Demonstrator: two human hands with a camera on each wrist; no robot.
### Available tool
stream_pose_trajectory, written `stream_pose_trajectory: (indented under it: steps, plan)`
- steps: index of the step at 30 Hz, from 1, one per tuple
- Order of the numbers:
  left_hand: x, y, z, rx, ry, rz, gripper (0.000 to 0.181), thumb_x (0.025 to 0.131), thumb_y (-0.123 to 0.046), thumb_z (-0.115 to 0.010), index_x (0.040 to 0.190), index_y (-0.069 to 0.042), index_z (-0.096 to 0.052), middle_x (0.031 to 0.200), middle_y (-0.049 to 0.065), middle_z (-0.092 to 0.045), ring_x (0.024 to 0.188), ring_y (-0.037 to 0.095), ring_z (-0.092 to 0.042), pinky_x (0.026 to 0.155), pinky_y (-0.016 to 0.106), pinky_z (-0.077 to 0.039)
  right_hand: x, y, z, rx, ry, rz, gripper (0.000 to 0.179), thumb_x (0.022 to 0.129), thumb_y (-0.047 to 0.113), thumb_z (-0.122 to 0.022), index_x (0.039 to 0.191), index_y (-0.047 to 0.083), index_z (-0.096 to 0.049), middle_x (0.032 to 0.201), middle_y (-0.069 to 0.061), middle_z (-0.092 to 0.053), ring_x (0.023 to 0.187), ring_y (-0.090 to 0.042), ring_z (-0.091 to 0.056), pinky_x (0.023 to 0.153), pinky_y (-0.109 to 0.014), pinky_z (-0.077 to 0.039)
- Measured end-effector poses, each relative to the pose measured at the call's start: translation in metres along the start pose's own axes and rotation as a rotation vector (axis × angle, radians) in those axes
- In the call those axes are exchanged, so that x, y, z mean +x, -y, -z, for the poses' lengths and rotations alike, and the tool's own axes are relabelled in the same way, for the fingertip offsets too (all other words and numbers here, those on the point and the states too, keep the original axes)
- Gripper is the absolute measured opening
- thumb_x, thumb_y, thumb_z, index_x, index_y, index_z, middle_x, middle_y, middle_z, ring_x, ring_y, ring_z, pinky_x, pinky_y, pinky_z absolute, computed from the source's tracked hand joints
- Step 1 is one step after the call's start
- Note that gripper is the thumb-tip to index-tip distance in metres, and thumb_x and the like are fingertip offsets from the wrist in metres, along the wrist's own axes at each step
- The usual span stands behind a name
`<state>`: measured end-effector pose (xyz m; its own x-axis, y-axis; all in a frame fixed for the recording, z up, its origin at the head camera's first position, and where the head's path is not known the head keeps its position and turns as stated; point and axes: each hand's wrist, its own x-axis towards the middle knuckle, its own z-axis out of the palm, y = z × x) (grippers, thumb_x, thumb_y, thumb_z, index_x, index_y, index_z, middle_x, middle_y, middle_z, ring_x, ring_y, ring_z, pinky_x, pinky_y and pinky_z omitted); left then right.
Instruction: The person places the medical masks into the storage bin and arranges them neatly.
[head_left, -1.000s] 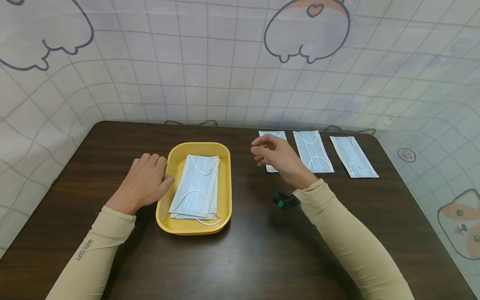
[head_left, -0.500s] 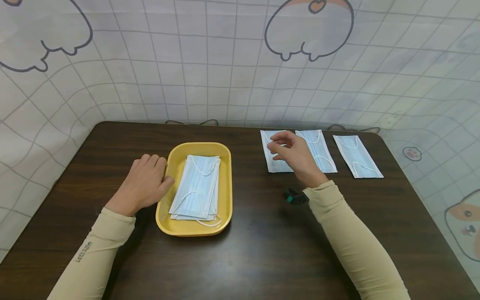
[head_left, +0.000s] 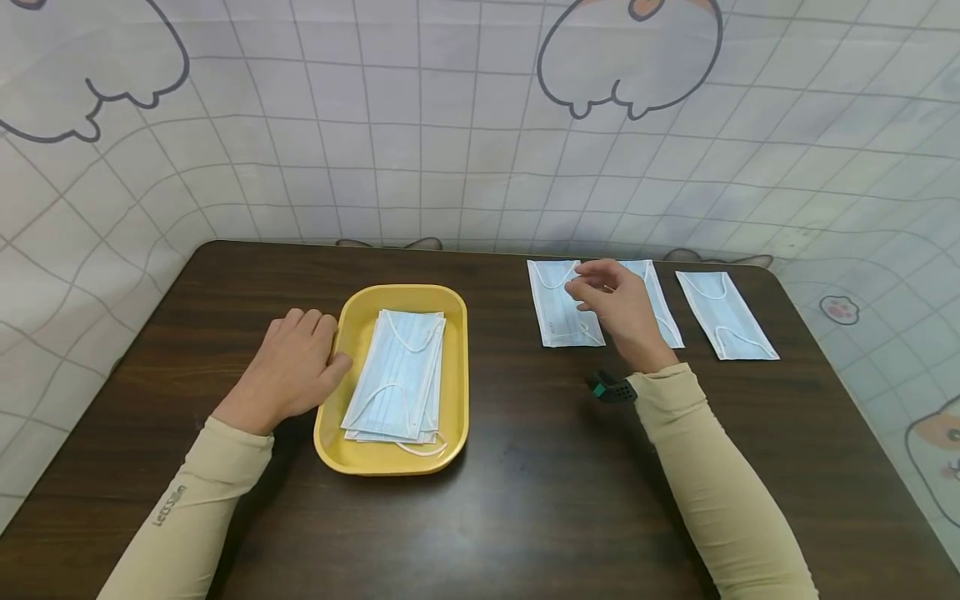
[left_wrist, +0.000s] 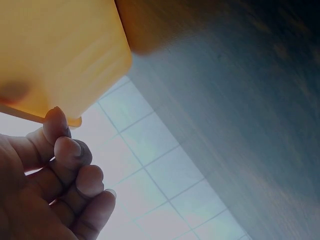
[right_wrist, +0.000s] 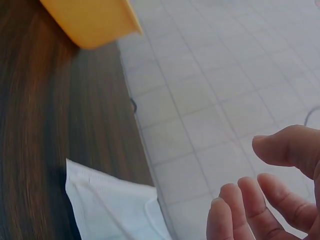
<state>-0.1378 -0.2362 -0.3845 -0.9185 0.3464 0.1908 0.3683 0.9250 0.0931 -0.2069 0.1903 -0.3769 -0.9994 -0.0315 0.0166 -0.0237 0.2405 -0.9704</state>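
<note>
The right hand point(head_left: 622, 312) hangs above the leftmost face mask point(head_left: 557, 312) and the middle face mask point(head_left: 657, 293), its fingers loosely curved, thumb apart, holding nothing. Both lie flat near the far edge of the surface point(head_left: 525, 517), so a poorly aimed pinch might catch only an ear loop or push thin fabric off that edge. The left hand point(head_left: 288, 367) pinches the rim of the yellow tray point(head_left: 455, 375); a careless tug could tip it, shifting the stacked masks point(head_left: 393, 375) inside.
</note>
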Motion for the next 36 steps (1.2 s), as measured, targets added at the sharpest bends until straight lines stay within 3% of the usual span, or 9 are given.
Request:
stream_pose_trajectory:
  steps: [6, 17, 21, 28, 32, 36]
  plan:
    - [0.001, 0.0, -0.001, 0.0, -0.001, 0.0, 0.022, 0.094, -0.024, -0.048, 0.083, -0.005, -0.051, 0.078, 0.009, -0.048, 0.079, 0.029, -0.043, 0.071, 0.04, -0.035, 0.003, -0.008, 0.013, 0.027, -0.024, -0.025, 0.031, 0.095, 0.021, -0.071, 0.122, 0.008, -0.062, 0.105, 0.008, -0.065, 0.094, -0.006, -0.068, 0.084, -0.022, -0.055]
    - [0.001, 0.0, 0.0, -0.003, -0.006, 0.006, 0.022, 0.093, -0.024, -0.048, 0.085, -0.004, -0.052, 0.078, 0.01, -0.048, 0.079, 0.029, -0.042, 0.072, 0.04, -0.035, 0.011, -0.02, 0.027, 0.003, -0.059, -0.051, 0.041, 0.095, 0.02, -0.072, 0.13, 0.003, -0.063, 0.101, 0.013, -0.07, 0.092, -0.004, -0.07, 0.089, -0.025, -0.058]
    - [0.0, 0.0, 0.0, -0.006, 0.001, 0.009, 0.022, 0.093, -0.024, -0.047, 0.085, -0.004, -0.052, 0.078, 0.01, -0.049, 0.079, 0.029, -0.042, 0.073, 0.04, -0.035, 0.014, -0.028, 0.028, -0.086, -0.067, -0.076, 0.049, 0.094, 0.021, -0.073, 0.137, 0.001, -0.061, 0.104, 0.011, -0.071, 0.097, 0.001, -0.067, 0.094, -0.022, -0.052]
    - [-0.001, 0.001, 0.0, -0.003, 0.008, 0.013, 0.022, 0.093, -0.024, -0.048, 0.083, -0.005, -0.051, 0.077, 0.009, -0.047, 0.078, 0.028, -0.041, 0.072, 0.039, -0.034, 0.02, -0.04, 0.024, -0.279, -0.076, -0.062, 0.045, 0.093, 0.018, -0.072, 0.135, 0.002, -0.064, 0.126, -0.019, -0.072, 0.099, -0.001, -0.064, 0.089, -0.019, -0.049]
    - [0.0, 0.001, -0.001, -0.004, -0.007, 0.005, 0.022, 0.093, -0.024, -0.047, 0.083, -0.005, -0.051, 0.076, 0.009, -0.047, 0.077, 0.028, -0.041, 0.072, 0.039, -0.034, 0.023, -0.046, 0.024, -0.397, -0.079, -0.059, 0.042, 0.092, 0.019, -0.072, 0.131, 0.003, -0.067, 0.125, -0.019, -0.073, 0.104, -0.017, -0.071, 0.087, -0.023, -0.05]
    - [0.0, 0.001, -0.002, -0.007, -0.009, 0.003, 0.022, 0.093, -0.024, -0.047, 0.083, -0.005, -0.051, 0.077, 0.009, -0.047, 0.077, 0.028, -0.041, 0.072, 0.039, -0.034, 0.023, -0.049, 0.021, -0.47, -0.07, -0.066, 0.043, 0.092, 0.019, -0.072, 0.131, 0.002, -0.066, 0.126, -0.02, -0.073, 0.115, -0.034, -0.072, 0.094, -0.04, -0.055]
